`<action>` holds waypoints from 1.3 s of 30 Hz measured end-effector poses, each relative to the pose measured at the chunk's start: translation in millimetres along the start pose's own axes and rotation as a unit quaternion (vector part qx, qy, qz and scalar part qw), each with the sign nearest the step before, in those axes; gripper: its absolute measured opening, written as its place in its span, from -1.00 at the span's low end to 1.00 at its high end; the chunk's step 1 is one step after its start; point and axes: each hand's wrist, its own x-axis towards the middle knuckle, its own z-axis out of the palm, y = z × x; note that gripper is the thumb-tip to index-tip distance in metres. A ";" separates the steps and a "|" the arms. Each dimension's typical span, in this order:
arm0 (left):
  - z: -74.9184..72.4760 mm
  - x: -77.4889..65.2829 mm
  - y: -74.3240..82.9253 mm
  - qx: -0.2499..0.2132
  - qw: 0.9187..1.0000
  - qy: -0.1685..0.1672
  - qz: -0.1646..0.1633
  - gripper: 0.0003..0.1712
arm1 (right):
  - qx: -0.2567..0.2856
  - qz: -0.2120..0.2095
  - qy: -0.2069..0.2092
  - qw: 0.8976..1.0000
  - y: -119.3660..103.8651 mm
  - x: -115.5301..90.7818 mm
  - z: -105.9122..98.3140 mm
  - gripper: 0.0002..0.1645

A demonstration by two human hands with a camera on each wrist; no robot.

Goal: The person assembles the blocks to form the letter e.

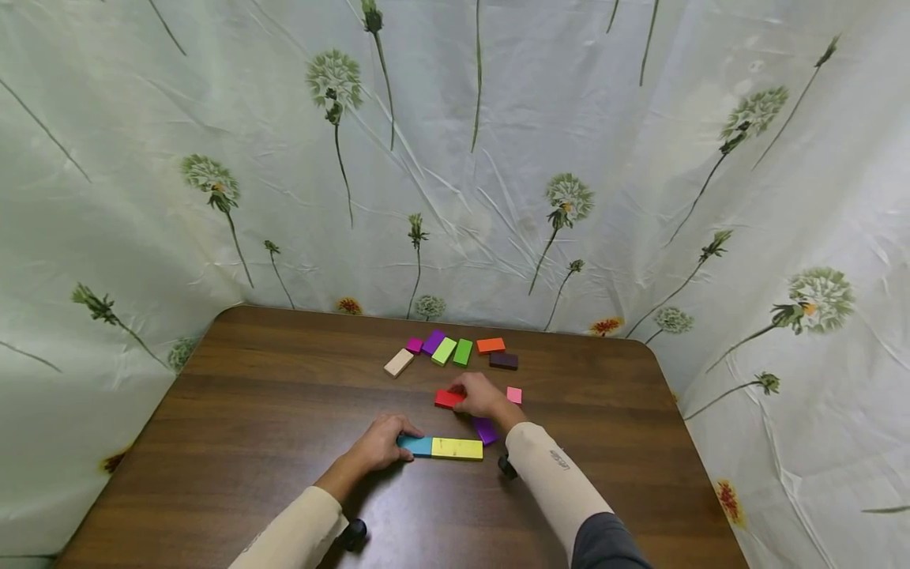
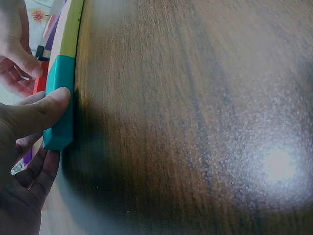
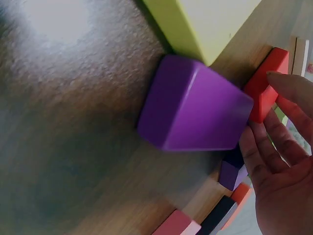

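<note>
My left hand (image 1: 382, 442) grips the left end of a blue block (image 1: 419, 446), its thumb on the near side and fingers at the far side and end. End to end with the blue block lies a yellow block (image 1: 457, 449). Farther back, my right hand (image 1: 478, 393) pinches a red block (image 1: 446, 399) between thumb and fingers at its right end. A purple block (image 3: 200, 107) lies near the yellow block's right end, by my right wrist. In the right wrist view, a smaller dark purple block (image 3: 232, 171) shows beside my right fingers.
Toward the back lie a beige block (image 1: 399, 363), a magenta block (image 1: 415, 345), a purple one (image 1: 434, 342), lime (image 1: 444, 351) and green (image 1: 463, 352) blocks, an orange one (image 1: 490, 345) and a dark one (image 1: 503, 361). A pink block (image 1: 514, 395) sits right of my right hand.
</note>
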 end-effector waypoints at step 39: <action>0.2 0.2 0.1 0.006 1.000 -0.007 -0.007 -0.61 | 0.045 0.031 0.056 0.997 16.3 -19.3 5.6 -0.63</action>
